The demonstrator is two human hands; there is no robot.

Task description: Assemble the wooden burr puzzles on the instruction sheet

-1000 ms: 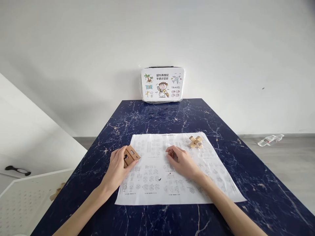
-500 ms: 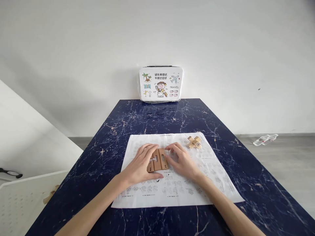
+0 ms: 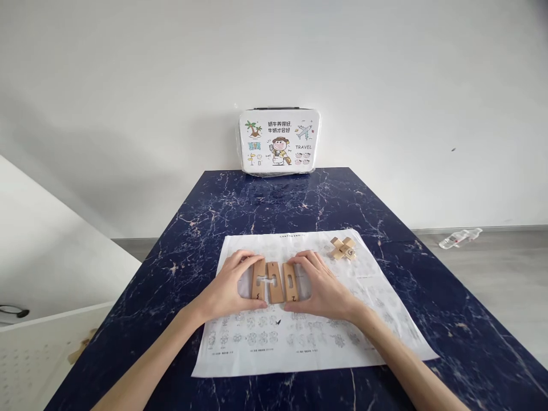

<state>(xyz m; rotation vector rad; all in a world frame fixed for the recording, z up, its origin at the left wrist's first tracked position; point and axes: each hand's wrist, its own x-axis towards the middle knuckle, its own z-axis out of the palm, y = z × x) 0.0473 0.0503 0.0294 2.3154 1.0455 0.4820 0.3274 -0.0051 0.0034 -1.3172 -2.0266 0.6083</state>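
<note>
Three flat wooden puzzle pieces lie side by side on a printed sheet (image 3: 317, 357), with narrow gaps between them. My left hand (image 3: 229, 288) grips the left notched piece marked 3 (image 3: 258, 279) by its far and near ends, thumb at the near one. In the same way my right hand (image 3: 321, 285) holds the slotted piece marked 2 (image 3: 290, 282). Between them rests the middle notched piece (image 3: 275, 283), touched by neither hand. Beyond my right hand sits an assembled wooden burr puzzle (image 3: 343, 249) marked G.
A white cartoon-printed case (image 3: 280, 141) in clear wrap stands at the far end of the dark blue marbled table (image 3: 274, 205), against the wall. On the floor to the right lies a clear plastic bottle (image 3: 460, 238). A white perforated surface (image 3: 38, 348) is at lower left.
The three pieces were close together and now stand apart. My left hand has shifted left with piece 3, and my right thumb has come to the near end of piece 2.
</note>
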